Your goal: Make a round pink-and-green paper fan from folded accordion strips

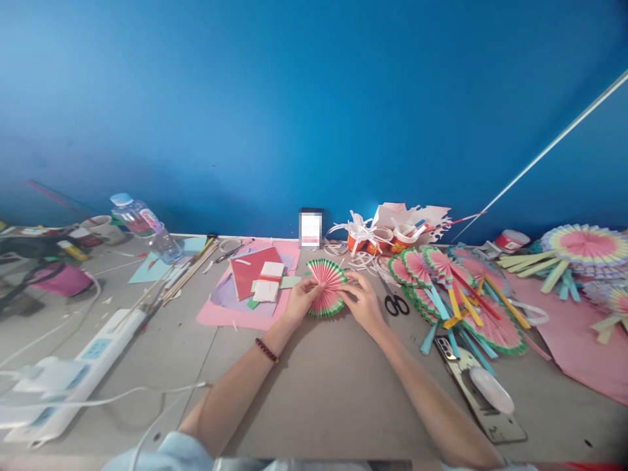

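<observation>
A round pleated paper fan (326,278), pink with a white band and green rim, is held above the grey table between both hands. My left hand (303,301) pinches it near its centre from the left, with a beaded bracelet on that wrist. On the right edge of the fan, the fingers of my right hand (360,297) are closed on the pleats. Black-handled scissors (395,303) lie just right of my right hand. Left of the fan is a white bundle with a red band (269,282), resting on red paper (243,275) and pink sheets (216,314).
Finished paper fans (495,324) with coloured strips pile up at the right, near a phone (483,399) with a white mouse (492,390) on it. Paper cups (380,243) stand by the blue wall. Leftward are a leaning bottle (147,226), thin sticks (193,271) and a power strip (93,366).
</observation>
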